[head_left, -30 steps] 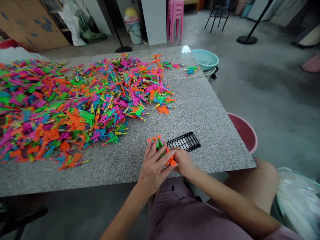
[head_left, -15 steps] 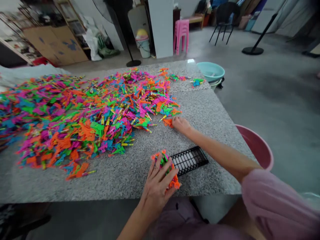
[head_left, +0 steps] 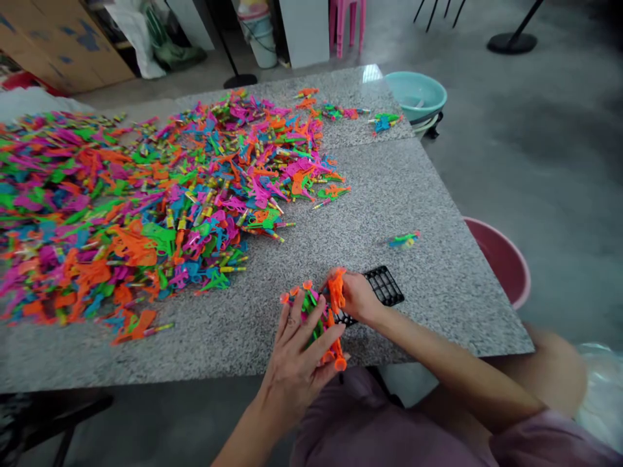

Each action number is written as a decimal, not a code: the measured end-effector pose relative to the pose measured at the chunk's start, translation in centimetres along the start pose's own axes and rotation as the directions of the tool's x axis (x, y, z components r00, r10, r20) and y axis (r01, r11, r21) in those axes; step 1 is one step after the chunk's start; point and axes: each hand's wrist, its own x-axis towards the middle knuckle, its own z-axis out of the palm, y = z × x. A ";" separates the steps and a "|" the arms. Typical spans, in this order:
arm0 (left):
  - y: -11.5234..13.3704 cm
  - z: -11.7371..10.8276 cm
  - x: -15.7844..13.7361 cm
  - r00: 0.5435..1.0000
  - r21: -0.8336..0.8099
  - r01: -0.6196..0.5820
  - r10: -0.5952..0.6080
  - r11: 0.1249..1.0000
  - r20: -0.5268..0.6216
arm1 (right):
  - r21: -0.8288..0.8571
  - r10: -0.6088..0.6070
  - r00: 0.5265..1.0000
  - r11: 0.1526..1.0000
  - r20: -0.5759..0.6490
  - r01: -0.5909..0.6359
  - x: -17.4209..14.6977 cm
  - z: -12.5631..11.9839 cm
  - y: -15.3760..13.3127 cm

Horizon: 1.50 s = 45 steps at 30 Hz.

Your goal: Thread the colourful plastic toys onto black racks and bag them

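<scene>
My left hand [head_left: 298,347] curls with spread fingers over a bunch of toy guns [head_left: 311,318], pink, green and orange, with round orange ends. They stand at the left end of a black lattice tray [head_left: 385,285], partly hidden by both hands. Close beside it, my right hand [head_left: 359,297] pinches an orange toy gun [head_left: 337,292], held upright above the tray; whether it is more than one piece I cannot tell. A wide heap of mixed coloured toy guns [head_left: 195,194] with yellow-labelled tips covers the table's left and middle.
The speckled stone table [head_left: 370,194] carries a small blurred green-and-blue piece [head_left: 403,240] on the right and a blue-and-green toy gun [head_left: 384,122] farther back. Off the right edge stand a red basin [head_left: 501,259] and a turquoise basin [head_left: 418,94].
My right hand has come from the heap's edge back to the tray, bringing the orange toy gun. My left hand stays on the bunch. The view has tipped downward.
</scene>
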 end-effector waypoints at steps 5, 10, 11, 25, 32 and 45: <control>-0.2 0.6 0.0 0.999 -0.003 0.002 -0.002 1.000 -0.039 | -0.274 -0.063 0.986 0.956 0.152 0.103 0.6 -0.8 -0.5; -0.4 0.4 0.7 0.990 -0.025 -0.066 0.062 0.998 -0.125 | -0.412 0.040 0.977 0.910 0.207 0.050 1.6 -0.4 -2.0; -0.5 0.2 0.8 0.992 -0.017 -0.082 0.080 0.996 -0.100 | -0.408 0.043 0.978 0.912 0.204 0.045 1.6 -0.2 -2.3; -0.6 -0.2 0.8 0.995 0.022 -0.089 0.090 0.996 -0.046 | -0.218 0.456 0.810 0.805 -0.370 -0.552 -8.1 -14.7 7.9; 0.0 0.1 0.8 0.999 -0.021 -0.017 0.016 1.000 -0.050 | 0.388 0.222 0.972 0.892 0.073 -0.233 -7.9 -4.8 0.0; 0.2 0.3 0.7 0.999 -0.050 -0.003 0.000 0.999 -0.054 | 0.340 0.156 0.984 0.933 -0.086 -0.118 -8.0 -0.2 0.7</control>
